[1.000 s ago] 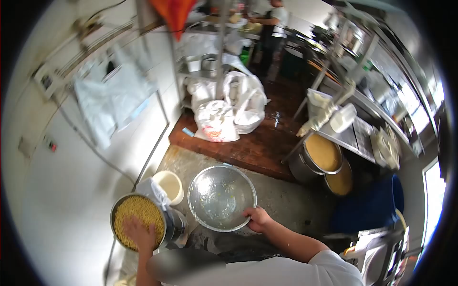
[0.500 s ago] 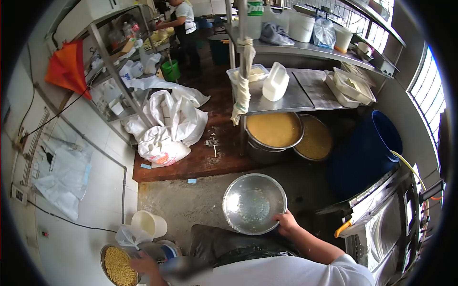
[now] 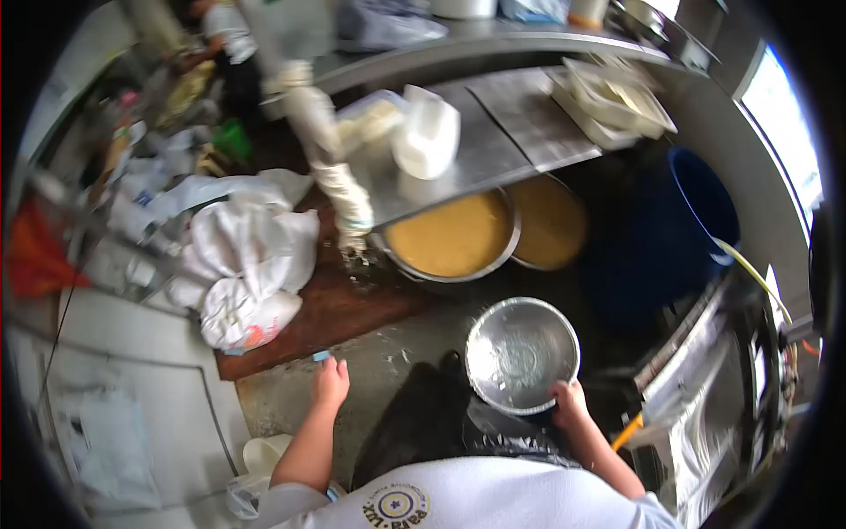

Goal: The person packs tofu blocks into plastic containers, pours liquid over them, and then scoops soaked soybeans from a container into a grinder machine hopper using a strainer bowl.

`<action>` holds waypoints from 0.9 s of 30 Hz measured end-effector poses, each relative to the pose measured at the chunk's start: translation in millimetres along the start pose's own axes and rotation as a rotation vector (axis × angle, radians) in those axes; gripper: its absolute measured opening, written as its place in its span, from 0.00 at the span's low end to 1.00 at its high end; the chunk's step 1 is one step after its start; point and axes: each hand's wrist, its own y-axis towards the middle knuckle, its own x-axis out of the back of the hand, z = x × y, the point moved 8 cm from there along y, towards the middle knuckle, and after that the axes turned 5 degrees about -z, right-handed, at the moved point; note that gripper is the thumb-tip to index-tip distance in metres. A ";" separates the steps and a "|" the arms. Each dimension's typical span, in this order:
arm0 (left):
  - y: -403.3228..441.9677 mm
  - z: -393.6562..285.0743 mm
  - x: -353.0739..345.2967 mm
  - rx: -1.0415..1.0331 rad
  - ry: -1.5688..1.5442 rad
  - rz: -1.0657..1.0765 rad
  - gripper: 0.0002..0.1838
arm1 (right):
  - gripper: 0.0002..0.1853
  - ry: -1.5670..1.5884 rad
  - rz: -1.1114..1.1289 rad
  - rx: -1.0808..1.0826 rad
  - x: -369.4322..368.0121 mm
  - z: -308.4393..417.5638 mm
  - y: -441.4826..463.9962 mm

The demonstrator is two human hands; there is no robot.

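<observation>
My right hand [image 3: 570,402] grips the near right rim of a round metal bowl [image 3: 522,357], which is tilted so that its inside shows, with small wet bits in it. My left hand [image 3: 331,383] is raised over the floor in front of me, touching nothing, its fingers curled and too small to read clearly. Beyond the bowl stand a large pot of yellowish liquid [image 3: 454,234] and a second pot [image 3: 548,220], partly under a metal shelf.
A blue barrel [image 3: 656,238] stands at the right. White sacks [image 3: 251,256] lie on the reddish raised floor [image 3: 352,313] at the left. A white bucket [image 3: 264,454] is low at the left. Another person [image 3: 231,40] stands far back. A white jug [image 3: 426,132] sits on the shelf.
The view has swung to the right. My left hand has left the pot of yellow grains, which is out of view now. My right hand still holds the bowl, farther right in view.
</observation>
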 end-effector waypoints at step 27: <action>389.8 -677.5 -231.9 -0.866 0.352 0.016 0.53 | 0.42 -0.675 -0.542 0.814 62.7 346.2 613.9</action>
